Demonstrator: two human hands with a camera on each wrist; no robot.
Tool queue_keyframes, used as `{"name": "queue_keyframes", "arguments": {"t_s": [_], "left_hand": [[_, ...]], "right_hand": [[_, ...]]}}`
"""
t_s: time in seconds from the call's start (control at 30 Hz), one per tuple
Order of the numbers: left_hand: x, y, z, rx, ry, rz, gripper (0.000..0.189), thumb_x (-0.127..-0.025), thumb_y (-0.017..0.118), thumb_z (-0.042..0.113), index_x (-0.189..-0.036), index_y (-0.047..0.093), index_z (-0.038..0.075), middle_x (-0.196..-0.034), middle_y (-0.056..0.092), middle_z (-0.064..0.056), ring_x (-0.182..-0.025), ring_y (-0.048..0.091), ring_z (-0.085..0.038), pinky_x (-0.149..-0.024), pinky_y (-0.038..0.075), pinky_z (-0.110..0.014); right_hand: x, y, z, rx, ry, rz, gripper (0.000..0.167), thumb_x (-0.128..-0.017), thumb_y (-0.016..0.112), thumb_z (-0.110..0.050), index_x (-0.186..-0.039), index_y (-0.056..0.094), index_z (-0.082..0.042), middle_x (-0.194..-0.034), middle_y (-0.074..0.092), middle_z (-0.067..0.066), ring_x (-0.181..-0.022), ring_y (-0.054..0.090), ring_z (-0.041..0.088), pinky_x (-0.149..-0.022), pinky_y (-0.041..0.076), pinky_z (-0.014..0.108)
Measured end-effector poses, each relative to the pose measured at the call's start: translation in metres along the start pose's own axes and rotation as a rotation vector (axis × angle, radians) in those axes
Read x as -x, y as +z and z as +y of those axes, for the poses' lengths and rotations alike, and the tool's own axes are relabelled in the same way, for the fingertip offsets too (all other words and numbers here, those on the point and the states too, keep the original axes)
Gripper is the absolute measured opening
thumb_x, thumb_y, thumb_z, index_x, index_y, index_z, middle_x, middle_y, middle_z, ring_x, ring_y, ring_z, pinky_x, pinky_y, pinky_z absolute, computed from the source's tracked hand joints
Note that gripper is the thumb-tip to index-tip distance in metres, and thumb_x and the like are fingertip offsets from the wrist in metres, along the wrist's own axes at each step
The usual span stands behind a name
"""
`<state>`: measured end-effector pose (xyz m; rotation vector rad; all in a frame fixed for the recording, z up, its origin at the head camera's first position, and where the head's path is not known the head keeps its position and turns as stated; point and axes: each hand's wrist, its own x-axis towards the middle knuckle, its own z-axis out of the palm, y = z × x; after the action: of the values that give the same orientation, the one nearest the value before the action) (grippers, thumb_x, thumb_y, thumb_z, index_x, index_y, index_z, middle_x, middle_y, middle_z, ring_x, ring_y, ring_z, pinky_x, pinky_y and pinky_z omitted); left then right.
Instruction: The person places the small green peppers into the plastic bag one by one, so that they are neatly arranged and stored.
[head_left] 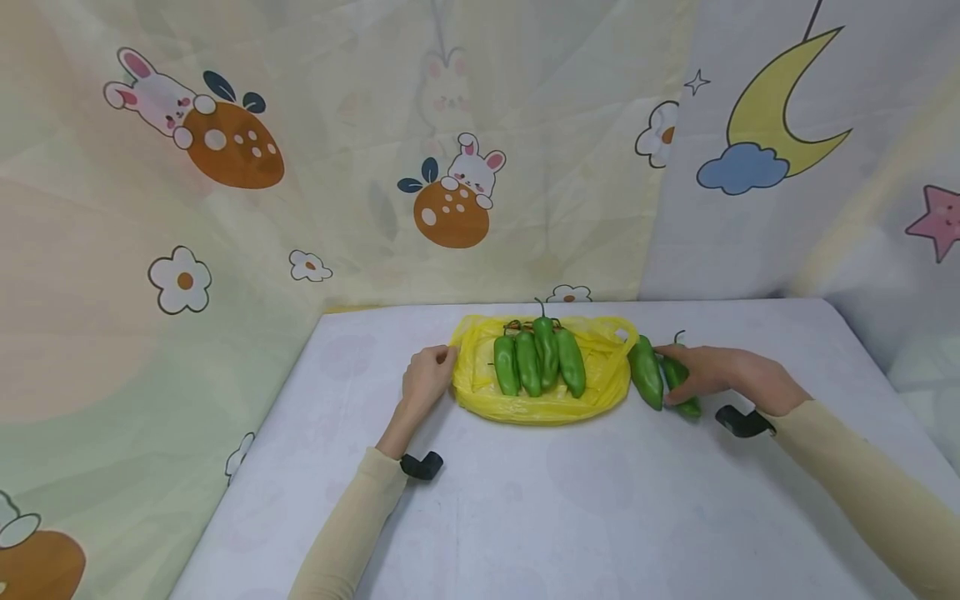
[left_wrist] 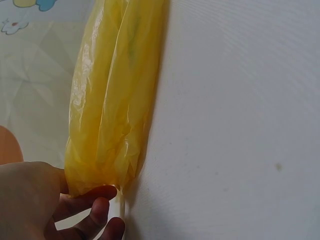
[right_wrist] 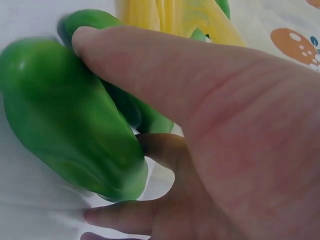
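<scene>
A yellow plastic bag lies spread on the table, with several long green peppers side by side on top of it. My left hand pinches the bag's left edge between thumb and fingers; its other fingers curl below, as the left wrist view shows. Right of the bag rest two more peppers, a left one and a right one. My right hand reaches over the right pepper with thumb and fingers spread. In the right wrist view the thumb lies along the near pepper.
The white-covered table runs up to a printed cloth backdrop with rabbits, flowers and a moon. Black wrist cameras sit on the left wrist and the right wrist.
</scene>
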<state>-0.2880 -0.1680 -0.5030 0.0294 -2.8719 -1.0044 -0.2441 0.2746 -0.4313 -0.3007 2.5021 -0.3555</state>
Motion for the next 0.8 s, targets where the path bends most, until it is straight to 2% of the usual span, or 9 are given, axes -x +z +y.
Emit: {"name": "queue_keyframes", "arguments": {"t_s": [0.13, 0.23, 0.37, 0.57, 0.8], "left_hand": [[0.0, 0.0, 0.0, 0.0, 0.011, -0.004, 0.037, -0.101, 0.05, 0.039, -0.08, 0.069, 0.015, -0.07, 0.061, -0.001, -0.058, 0.049, -0.015, -0.053, 0.037, -0.029], [0.0, 0.0, 0.001, 0.001, 0.012, -0.005, 0.036, -0.101, 0.051, 0.039, -0.082, 0.07, 0.015, -0.071, 0.062, -0.001, -0.059, 0.05, -0.016, -0.053, 0.038, -0.029], [0.0, 0.0, 0.001, 0.006, 0.007, -0.006, 0.035, -0.101, 0.051, 0.039, -0.084, 0.071, 0.016, -0.074, 0.064, -0.001, -0.06, 0.051, -0.016, -0.053, 0.039, -0.029], [0.0, 0.0, 0.002, 0.007, 0.009, -0.004, 0.036, -0.101, 0.051, 0.038, -0.079, 0.068, 0.015, -0.07, 0.061, -0.001, -0.059, 0.049, -0.015, -0.053, 0.037, -0.029], [0.001, -0.001, 0.003, 0.005, 0.003, -0.001, 0.035, -0.101, 0.051, 0.038, -0.086, 0.072, 0.015, -0.074, 0.064, -0.001, -0.06, 0.051, -0.015, -0.053, 0.038, -0.028]], "right_hand": [[0.002, 0.004, 0.0, 0.012, -0.014, 0.019, 0.101, -0.083, 0.078, -0.046, -0.153, 0.025, 0.004, -0.145, 0.039, 0.041, -0.129, 0.044, 0.055, -0.101, 0.038, 0.069], [0.002, 0.007, -0.001, 0.041, -0.008, 0.044, 0.099, -0.082, 0.08, -0.045, -0.153, 0.029, 0.003, -0.144, 0.039, 0.041, -0.128, 0.043, 0.056, -0.1, 0.039, 0.069], [0.0, 0.012, -0.003, 0.083, 0.022, 0.081, 0.097, -0.079, 0.083, -0.042, -0.152, 0.034, -0.001, -0.141, 0.041, 0.041, -0.121, 0.045, 0.053, -0.094, 0.044, 0.068], [-0.001, 0.013, -0.005, 0.091, 0.066, 0.118, 0.09, -0.078, 0.084, -0.029, -0.15, 0.037, -0.002, -0.134, 0.042, 0.041, -0.109, 0.047, 0.046, -0.087, 0.049, 0.063], [0.0, 0.011, -0.002, 0.076, 0.043, 0.143, 0.085, -0.078, 0.083, -0.021, -0.148, 0.04, -0.004, -0.127, 0.045, 0.038, -0.103, 0.047, 0.042, -0.08, 0.052, 0.055]]}}
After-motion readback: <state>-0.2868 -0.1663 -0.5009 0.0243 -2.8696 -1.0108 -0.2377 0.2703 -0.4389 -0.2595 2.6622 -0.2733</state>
